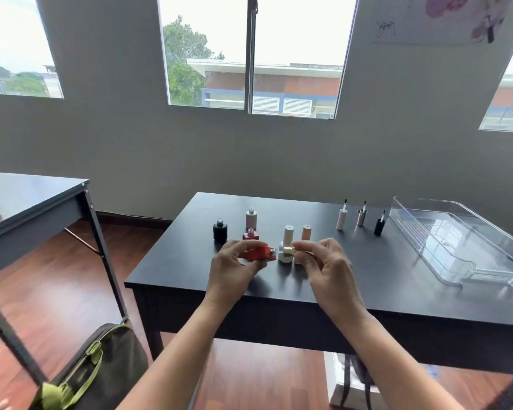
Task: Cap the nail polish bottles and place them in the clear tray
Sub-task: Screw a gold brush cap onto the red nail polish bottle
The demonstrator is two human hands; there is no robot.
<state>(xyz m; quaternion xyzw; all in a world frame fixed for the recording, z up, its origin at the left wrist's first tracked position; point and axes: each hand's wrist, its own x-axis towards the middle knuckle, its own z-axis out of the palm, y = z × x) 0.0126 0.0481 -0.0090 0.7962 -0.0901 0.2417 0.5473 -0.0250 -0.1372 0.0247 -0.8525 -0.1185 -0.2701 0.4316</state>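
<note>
Your left hand (234,263) grips the red bottle (258,253) tipped sideways above the dark table (367,279). Your right hand (328,263) pinches the gold cap (289,250) at its neck. Behind stand three uncapped bottles (220,229), two capped bottles (306,232) and three brush caps (341,219). The clear tray (486,241) lies well apart, far right.

No text can be read. The poster (427,22) on the wall (279,149) bears only an illegible scribble.
</note>
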